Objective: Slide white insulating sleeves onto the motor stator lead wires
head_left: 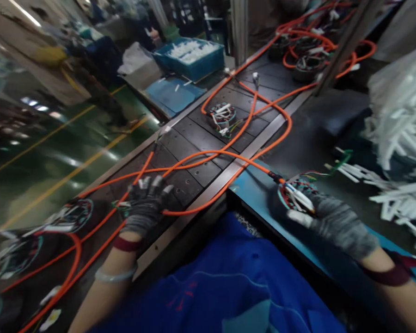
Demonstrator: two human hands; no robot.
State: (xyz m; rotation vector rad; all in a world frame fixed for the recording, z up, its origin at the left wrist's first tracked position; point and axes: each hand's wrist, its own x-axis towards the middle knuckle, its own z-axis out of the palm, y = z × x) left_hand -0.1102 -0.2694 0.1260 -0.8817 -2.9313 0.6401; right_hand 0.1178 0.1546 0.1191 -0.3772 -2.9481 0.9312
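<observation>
My left hand (146, 203), in a grey glove, rests palm-down on the black conveyor belt (197, 138), fingers spread over an orange cable (208, 159). My right hand (327, 219), also gloved, grips a round wound coil part (294, 194) with coloured wires and white sleeves, above a blue work surface (254, 185). The orange cable runs from that part in a loop across the belt toward my left hand.
Another coil part (223, 115) lies farther up the belt, and one (72, 215) sits near left. More coils with orange cables (308, 46) are piled at the far end. White tubes (398, 134) heap at right. A blue crate (190, 55) stands beyond the belt.
</observation>
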